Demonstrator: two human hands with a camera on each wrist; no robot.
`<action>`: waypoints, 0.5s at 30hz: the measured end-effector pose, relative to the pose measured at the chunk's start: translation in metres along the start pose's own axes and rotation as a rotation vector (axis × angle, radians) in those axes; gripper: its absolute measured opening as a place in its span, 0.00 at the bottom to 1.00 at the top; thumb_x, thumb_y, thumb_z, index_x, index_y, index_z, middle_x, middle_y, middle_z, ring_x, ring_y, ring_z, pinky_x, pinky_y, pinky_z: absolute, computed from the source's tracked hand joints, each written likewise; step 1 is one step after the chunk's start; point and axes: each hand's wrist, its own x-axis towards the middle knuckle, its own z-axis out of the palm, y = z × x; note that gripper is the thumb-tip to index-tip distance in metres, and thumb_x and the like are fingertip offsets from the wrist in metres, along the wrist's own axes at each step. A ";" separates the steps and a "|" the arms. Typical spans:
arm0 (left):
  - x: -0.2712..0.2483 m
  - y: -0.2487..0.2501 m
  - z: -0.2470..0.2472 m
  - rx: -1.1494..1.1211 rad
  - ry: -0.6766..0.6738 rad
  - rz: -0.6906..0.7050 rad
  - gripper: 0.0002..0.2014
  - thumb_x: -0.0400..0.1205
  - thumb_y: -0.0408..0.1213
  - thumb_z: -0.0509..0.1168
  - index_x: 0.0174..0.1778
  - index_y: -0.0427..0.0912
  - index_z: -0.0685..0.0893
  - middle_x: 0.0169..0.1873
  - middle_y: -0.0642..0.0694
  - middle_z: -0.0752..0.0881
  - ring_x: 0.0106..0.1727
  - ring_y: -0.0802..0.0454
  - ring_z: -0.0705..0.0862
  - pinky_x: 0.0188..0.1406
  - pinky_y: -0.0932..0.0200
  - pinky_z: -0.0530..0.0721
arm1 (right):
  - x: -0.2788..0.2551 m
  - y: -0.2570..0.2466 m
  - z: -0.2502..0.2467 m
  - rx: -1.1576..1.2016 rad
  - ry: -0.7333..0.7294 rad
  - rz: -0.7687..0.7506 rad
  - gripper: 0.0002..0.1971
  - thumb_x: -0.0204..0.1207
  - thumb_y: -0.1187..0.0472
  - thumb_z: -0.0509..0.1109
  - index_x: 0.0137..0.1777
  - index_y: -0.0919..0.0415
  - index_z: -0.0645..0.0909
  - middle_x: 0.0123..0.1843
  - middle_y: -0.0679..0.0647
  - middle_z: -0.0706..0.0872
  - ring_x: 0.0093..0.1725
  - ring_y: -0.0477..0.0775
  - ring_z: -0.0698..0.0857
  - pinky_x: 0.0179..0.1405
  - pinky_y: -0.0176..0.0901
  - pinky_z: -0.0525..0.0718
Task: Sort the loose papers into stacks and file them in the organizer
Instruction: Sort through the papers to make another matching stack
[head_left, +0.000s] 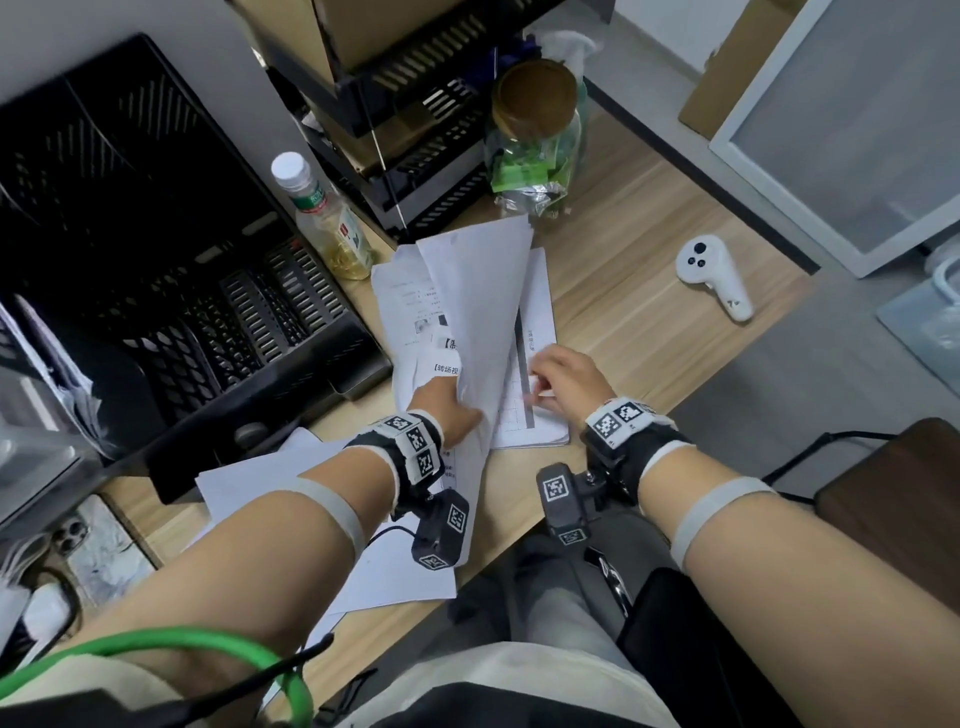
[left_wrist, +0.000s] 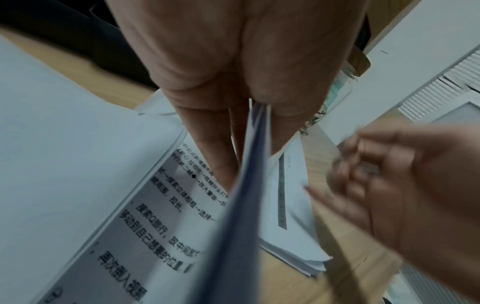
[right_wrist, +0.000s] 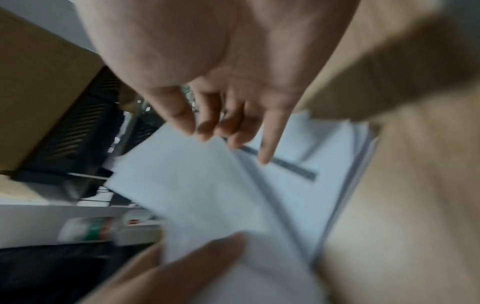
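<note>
- The black organizer (head_left: 171, 249) sits at the far left of the surface (head_left: 649, 322). Its slots look open and ready. No sorted paper from this pile is in it yet, as far as I can tell.
- A few loose sheets (head_left: 270, 478) lie flat by the near edge, under the left arm.
- The left hand (head_left: 441, 410) pinches a bunch of papers (head_left: 478, 312) at its bottom end, thumb on one side and fingers on the other. The bunch stands up off the surface.
- The long side of the bunch runs away from the person. Its top end points toward the glass jar (head_left: 540, 140) and leans a bit to the right.
- To do this step well, I think the left hand should hold tight and low so no sheet slips out. It should square the edges before filing.
- The flat stack (head_left: 535, 415) lies just right of the bunch, long side also running away from the person.
- The right hand (head_left: 561, 376) rests on that stack with loose, bent fingers. It grips nothing that I can see.
</note>
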 end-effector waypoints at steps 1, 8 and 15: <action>0.002 -0.002 0.000 -0.025 0.002 -0.017 0.24 0.79 0.40 0.70 0.71 0.39 0.80 0.62 0.39 0.86 0.59 0.39 0.86 0.46 0.57 0.81 | 0.002 0.009 -0.012 -0.300 0.138 0.001 0.06 0.79 0.64 0.64 0.40 0.58 0.78 0.39 0.53 0.81 0.43 0.58 0.82 0.56 0.56 0.85; 0.003 -0.024 -0.010 -0.252 0.003 -0.096 0.18 0.77 0.39 0.72 0.62 0.39 0.86 0.54 0.40 0.91 0.54 0.40 0.89 0.53 0.52 0.87 | -0.002 0.042 -0.016 -0.190 0.132 0.296 0.27 0.73 0.62 0.74 0.70 0.60 0.69 0.60 0.61 0.83 0.46 0.60 0.90 0.44 0.55 0.92; -0.007 -0.023 -0.015 -0.334 0.006 -0.065 0.19 0.77 0.42 0.73 0.63 0.40 0.86 0.54 0.40 0.91 0.54 0.39 0.90 0.59 0.43 0.89 | -0.013 0.032 0.019 -0.603 0.023 -0.122 0.07 0.78 0.63 0.65 0.41 0.52 0.71 0.31 0.45 0.75 0.29 0.44 0.75 0.30 0.39 0.75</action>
